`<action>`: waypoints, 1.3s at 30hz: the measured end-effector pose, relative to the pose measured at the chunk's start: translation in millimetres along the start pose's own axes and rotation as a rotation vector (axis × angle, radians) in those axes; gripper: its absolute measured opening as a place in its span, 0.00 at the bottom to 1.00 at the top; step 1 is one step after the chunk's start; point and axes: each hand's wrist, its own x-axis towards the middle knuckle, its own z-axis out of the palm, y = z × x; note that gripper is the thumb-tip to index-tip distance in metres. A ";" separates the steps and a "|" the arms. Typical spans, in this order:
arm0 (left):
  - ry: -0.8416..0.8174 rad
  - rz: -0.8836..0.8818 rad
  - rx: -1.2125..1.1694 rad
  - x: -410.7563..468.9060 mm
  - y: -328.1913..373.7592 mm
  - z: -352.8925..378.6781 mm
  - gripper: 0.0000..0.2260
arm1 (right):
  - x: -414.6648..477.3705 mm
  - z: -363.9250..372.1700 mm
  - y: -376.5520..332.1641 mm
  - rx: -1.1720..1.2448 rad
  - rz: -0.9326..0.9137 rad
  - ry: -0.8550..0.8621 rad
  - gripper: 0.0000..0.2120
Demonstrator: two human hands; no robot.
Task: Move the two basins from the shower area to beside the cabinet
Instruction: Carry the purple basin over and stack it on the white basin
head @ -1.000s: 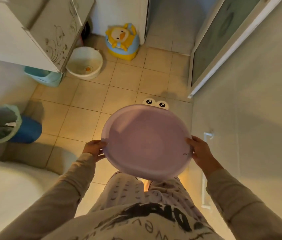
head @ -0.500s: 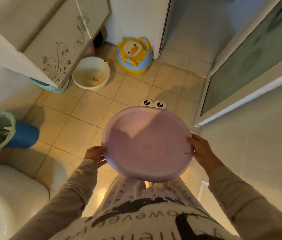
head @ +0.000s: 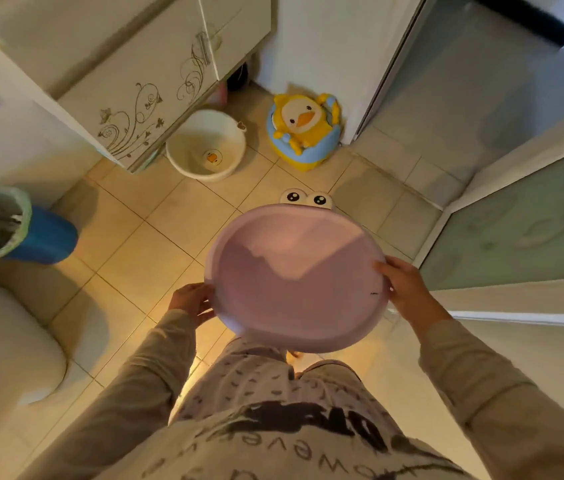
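I hold a round purple basin (head: pixel 294 282) with two cartoon eyes on its far rim, level in front of my waist above the tiled floor. My left hand (head: pixel 192 301) grips its left rim and my right hand (head: pixel 407 289) grips its right rim. A white basin (head: pixel 206 148) with a small duck picture inside stands on the floor against the corner of the white cabinet (head: pixel 142 77), which has swirl decoration on its doors.
A yellow and blue duck potty (head: pixel 303 129) sits by the wall right of the white basin. A blue bin (head: pixel 14 225) with a liner stands at the left. The toilet (head: pixel 0 348) is lower left. A frosted shower door (head: pixel 523 216) lies on the right.
I have stepped forward with the purple basin, so the cabinet, white basin and duck potty appear closer. My grip on both rims is unchanged.
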 end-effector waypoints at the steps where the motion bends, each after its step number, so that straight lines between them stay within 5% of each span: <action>1: 0.001 -0.004 -0.008 5.9 8.6 6.0 0.05 | 10.4 3.6 -10.5 -0.006 0.000 -0.001 0.19; 20: 0.045 -0.060 -0.101 96.6 229.2 103.2 0.07 | 167.7 89.6 -218.5 -0.148 0.043 0.011 0.22; 27: 0.195 -0.147 -0.316 115.4 244.4 109.4 0.07 | 241.5 153.8 -281.5 -0.347 0.079 -0.169 0.17; 31: 0.307 -0.225 -0.456 119.9 242.1 128.8 0.08 | 284.0 191.7 -322.0 -0.512 0.099 -0.293 0.07; 39: 0.436 -0.312 -0.665 129.8 253.4 188.4 0.05 | 366.5 242.1 -375.5 -0.901 0.103 -0.439 0.18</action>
